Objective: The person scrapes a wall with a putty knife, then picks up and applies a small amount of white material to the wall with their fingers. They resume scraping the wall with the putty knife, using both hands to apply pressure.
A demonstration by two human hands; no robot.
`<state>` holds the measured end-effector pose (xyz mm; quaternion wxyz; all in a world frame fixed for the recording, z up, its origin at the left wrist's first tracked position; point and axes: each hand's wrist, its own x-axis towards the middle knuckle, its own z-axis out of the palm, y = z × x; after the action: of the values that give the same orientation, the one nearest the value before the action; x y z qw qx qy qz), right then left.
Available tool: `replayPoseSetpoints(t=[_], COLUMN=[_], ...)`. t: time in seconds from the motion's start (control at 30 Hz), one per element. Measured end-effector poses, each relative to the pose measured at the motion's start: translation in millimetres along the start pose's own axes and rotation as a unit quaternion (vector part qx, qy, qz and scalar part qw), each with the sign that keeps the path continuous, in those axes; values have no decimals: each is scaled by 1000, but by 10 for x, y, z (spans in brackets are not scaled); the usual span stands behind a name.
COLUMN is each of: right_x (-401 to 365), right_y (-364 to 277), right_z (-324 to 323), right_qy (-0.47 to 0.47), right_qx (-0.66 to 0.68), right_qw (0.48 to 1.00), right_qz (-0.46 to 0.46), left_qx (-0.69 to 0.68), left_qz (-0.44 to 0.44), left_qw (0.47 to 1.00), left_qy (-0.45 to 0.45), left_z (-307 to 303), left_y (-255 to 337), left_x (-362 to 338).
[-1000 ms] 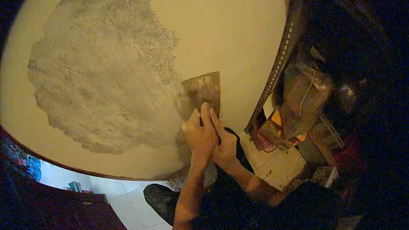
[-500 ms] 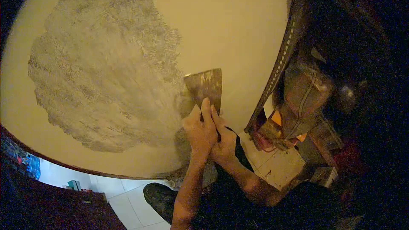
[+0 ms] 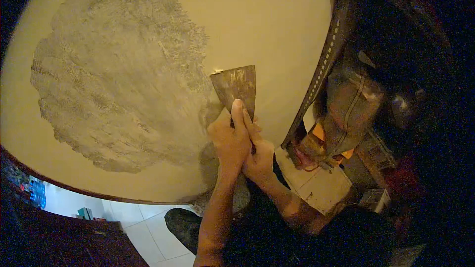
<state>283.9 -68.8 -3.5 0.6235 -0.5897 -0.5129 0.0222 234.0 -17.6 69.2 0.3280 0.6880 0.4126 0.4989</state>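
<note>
A wide metal scraper (image 3: 237,85) lies with its blade against a pale yellowish surface (image 3: 267,29), its edge pointing up and away. My left hand (image 3: 230,136) is closed round the scraper's handle, with a finger stretched onto the blade. Beside it on the right, my right hand (image 3: 258,155) is wrapped round the handle too. Most of the handle is hidden by the hands. Left of the blade spreads a large rough greyish patch (image 3: 118,74) on the surface. A small pale bit (image 3: 216,71) sits at the blade's upper left corner.
A dark studded edge (image 3: 324,62) borders the surface on the right. Beyond it are a zipped bag (image 3: 354,104) and a box (image 3: 374,199). White floor tiles (image 3: 156,232) and a dark shoe (image 3: 183,228) show below, with dark red furniture (image 3: 64,240) at lower left.
Both hands and the scraper have moved a little upward along the surface. The pale bit at the blade's corner shows more clearly.
</note>
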Motion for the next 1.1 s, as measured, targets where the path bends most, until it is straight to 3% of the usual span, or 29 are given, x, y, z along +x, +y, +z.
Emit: replayPoseSetpoints(t=[0.27,0.33,0.37,0.4,0.47,0.53,0.6,0.63,0.7,0.73,0.8,0.87,1.0,1.07,1.1], right_x=[-8,17,35,39,-8,-2,-16,16,135,124,24,-50,52,46,66], right_y=[-77,-72,-40,-31,-103,-150,-149,-115,-31,-58,-172,-150,-143,-181,-195], right_z=[-37,-50,-54,-55,-100,-99,-97,-76,-34,-56,-85,-107,-71,-85,-92], right_qy=[-2,-13,5,23,25,26,-5,-6,52,51,1,1,11,9,7], right_qx=[-35,-52,-48,-42,-50,-56,-44,-46,-27,-27,-37,-43,-37,-37,-31], right_qw=[999,998,999,997,996,995,999,999,989,989,999,999,999,999,999], right_qz=[3,32,-16,-62,-64,-73,-22,-18,-133,-134,-4,-8,-30,-24,-28], left_qx=[-2,-12,-23,-23,24,-14,-52,-7,36,-4,-39,49,-20,11,8], left_qz=[73,33,4,5,14,30,40,27,9,3,-5,28,58,-32,-33], left_qw=[995,999,1000,1000,1000,999,996,999,999,1000,999,998,996,999,999], left_qy=[62,26,-3,-2,13,38,59,42,21,23,25,35,58,-7,-5], left_z=[52,20,14,23,46,66,69,55,33,18,6,14,6,-63,-44], left_y=[5,-5,9,-8,-92,-64,-77,-94,-21,49,44,-48,-19,112,96], left_x=[-12,21,35,18,-27,-52,-19,47,28,16,-30,-58,-19,65,48])
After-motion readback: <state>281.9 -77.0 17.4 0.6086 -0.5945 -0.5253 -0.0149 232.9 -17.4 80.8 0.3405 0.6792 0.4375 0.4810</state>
